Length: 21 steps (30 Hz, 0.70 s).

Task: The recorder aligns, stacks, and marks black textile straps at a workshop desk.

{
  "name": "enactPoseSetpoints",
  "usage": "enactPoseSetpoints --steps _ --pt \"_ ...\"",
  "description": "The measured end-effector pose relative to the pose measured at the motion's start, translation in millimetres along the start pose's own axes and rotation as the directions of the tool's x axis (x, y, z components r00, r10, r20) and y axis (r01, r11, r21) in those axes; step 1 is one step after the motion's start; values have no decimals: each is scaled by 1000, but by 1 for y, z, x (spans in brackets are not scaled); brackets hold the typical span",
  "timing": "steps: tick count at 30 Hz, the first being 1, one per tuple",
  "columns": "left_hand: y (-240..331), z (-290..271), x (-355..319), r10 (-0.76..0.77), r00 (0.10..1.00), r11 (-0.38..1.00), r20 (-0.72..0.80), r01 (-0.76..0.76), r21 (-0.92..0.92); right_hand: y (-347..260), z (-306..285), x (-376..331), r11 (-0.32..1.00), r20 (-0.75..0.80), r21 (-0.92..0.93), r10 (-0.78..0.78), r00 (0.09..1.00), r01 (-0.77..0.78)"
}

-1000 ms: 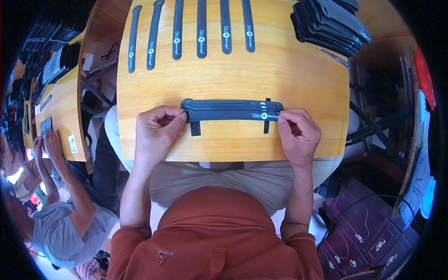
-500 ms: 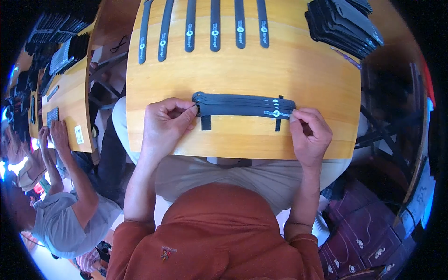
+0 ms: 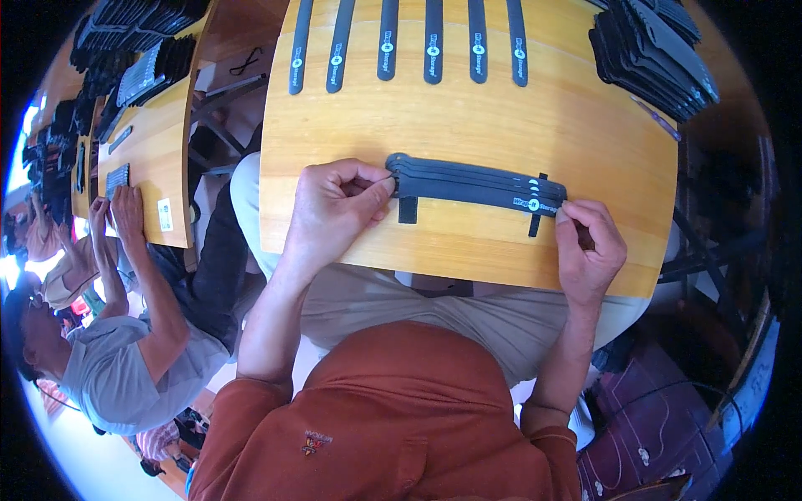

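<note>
Left hand (image 3: 338,209), right hand (image 3: 589,246) pinching perhaps three stacked straps (image 3: 476,185), five straps (image 3: 432,42) beyond

left hand (image 3: 338,209), right hand (image 3: 589,250), pinching black strap bundle (image 3: 476,185), wooden table (image 3: 468,117)

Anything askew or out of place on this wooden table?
Mostly tidy. The stacked black straps pinched between the left hand and right hand are fanned, not flush, at the left end. The five straps at the far edge lie in a neat row.
</note>
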<state>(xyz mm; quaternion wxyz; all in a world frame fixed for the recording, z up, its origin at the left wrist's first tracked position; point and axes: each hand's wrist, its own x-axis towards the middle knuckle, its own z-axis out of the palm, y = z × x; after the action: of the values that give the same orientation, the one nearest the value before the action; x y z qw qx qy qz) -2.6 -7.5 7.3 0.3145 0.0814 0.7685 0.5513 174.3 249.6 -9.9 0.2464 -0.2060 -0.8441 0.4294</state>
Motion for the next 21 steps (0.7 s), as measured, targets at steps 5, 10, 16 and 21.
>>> enactPoseSetpoints --steps 5,10,16,21 --pt "1 0 1 -11 1000 1000 3 11 7 -1 0 0 1000 0 -13 8 1000 -8" --pt "-2 0 1 -13 1000 1000 -12 13 9 4 -1 0 1000 11 24 -16 1000 16" --pt "-3 1 1 -14 1000 1000 -11 14 5 2 -1 -1 1000 12 23 0 1000 0" --pt "-1 1 0 -17 1000 1000 -16 17 6 2 0 -1 1000 9 -8 -12 1000 13"
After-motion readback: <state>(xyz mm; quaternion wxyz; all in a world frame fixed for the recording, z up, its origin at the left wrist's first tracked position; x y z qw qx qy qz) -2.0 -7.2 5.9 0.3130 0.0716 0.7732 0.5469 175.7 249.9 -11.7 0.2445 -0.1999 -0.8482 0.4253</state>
